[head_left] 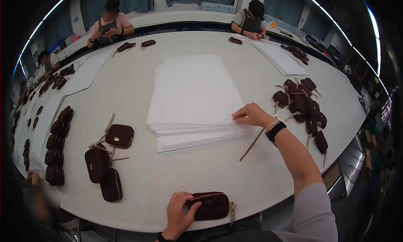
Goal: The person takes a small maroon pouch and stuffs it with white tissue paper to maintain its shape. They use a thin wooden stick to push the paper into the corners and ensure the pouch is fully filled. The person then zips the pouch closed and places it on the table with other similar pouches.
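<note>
The left hand (178,212) grips a dark brown pouch (212,207). The right hand (253,115) pinches the white paper (193,91) near its corner.

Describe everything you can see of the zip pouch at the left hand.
The zip pouch is dark maroon, rounded and oblong, apparently soft fabric. A gold-toned zipper runs along its upper edge; whether it is fully closed is unclear. A small marking sits on the front, and a beige cord hangs at its right end. It lies lengthwise near the table's near edge, gripped at its left end by the left hand, thumb across the front.
</note>
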`<move>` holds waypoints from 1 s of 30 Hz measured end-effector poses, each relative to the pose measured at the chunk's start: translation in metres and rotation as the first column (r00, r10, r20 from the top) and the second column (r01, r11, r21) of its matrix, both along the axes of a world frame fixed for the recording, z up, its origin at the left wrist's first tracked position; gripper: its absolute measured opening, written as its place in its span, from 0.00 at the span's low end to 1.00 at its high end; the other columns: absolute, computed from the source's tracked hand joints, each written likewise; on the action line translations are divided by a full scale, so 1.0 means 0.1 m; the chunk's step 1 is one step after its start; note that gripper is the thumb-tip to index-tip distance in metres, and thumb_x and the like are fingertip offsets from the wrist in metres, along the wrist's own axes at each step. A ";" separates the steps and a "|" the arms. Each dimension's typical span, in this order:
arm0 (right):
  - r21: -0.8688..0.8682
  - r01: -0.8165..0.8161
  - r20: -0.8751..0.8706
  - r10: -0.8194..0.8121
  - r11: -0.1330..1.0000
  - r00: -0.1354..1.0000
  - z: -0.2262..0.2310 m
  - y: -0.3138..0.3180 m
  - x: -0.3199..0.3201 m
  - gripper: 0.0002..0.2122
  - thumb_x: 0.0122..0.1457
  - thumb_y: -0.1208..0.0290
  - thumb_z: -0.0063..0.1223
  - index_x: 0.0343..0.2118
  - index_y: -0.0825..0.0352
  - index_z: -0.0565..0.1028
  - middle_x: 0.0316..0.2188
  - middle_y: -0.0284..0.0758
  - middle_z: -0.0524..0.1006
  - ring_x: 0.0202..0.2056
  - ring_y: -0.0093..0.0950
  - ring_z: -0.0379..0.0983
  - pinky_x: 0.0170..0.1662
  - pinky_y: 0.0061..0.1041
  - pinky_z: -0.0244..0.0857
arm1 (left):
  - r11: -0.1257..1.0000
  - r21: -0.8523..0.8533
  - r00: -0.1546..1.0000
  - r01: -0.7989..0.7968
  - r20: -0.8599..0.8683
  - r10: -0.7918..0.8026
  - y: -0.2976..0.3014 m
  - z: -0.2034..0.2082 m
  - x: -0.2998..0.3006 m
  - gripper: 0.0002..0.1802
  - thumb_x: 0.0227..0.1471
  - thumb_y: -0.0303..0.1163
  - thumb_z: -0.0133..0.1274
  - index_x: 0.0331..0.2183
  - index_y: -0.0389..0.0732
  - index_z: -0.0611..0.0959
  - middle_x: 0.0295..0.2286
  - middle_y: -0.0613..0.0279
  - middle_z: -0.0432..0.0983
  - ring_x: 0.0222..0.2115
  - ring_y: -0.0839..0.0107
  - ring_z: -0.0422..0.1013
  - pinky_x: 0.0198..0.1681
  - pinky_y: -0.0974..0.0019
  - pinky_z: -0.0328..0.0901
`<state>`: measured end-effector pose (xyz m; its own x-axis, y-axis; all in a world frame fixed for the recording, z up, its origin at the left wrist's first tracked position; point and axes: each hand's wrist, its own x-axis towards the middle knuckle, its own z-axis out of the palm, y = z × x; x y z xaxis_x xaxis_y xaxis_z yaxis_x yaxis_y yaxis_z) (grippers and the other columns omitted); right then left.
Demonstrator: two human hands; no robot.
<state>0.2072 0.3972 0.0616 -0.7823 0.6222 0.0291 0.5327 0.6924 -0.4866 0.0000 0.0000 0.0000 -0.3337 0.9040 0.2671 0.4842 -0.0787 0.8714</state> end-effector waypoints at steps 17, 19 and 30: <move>-0.181 -0.389 -0.453 0.274 0.903 0.848 0.01 -1.77 -0.21 0.10 0.70 0.72 0.46 0.50 0.67 0.71 0.37 0.36 0.79 0.50 0.35 0.77 0.59 0.35 0.65 | 0.999 0.037 1.000 0.002 -0.020 -0.001 -0.04 0.00 0.00 0.13 0.49 0.30 0.67 0.35 0.36 0.82 0.35 0.54 0.80 0.37 0.58 0.76 0.41 0.61 0.70; -0.363 -0.266 -0.272 0.172 0.893 0.947 0.03 -2.11 0.03 0.07 0.72 0.68 0.43 0.42 0.66 0.68 0.30 0.36 0.74 0.31 0.30 0.72 0.40 0.29 0.67 | 0.999 0.034 1.000 0.025 -0.017 -0.024 -0.03 -0.04 0.00 0.13 0.49 0.31 0.67 0.37 0.37 0.83 0.36 0.53 0.80 0.39 0.57 0.76 0.43 0.60 0.70; 0.087 -0.314 -0.094 0.321 0.946 0.942 0.24 -2.86 0.42 0.41 0.53 0.46 0.66 0.67 0.55 0.61 0.60 0.44 0.64 0.56 0.40 0.66 0.56 0.39 0.65 | 0.947 -0.011 0.942 0.322 0.100 -0.319 -0.05 -0.38 -0.08 0.26 0.64 0.38 0.52 0.59 0.36 0.73 0.54 0.52 0.74 0.55 0.62 0.71 0.56 0.58 0.69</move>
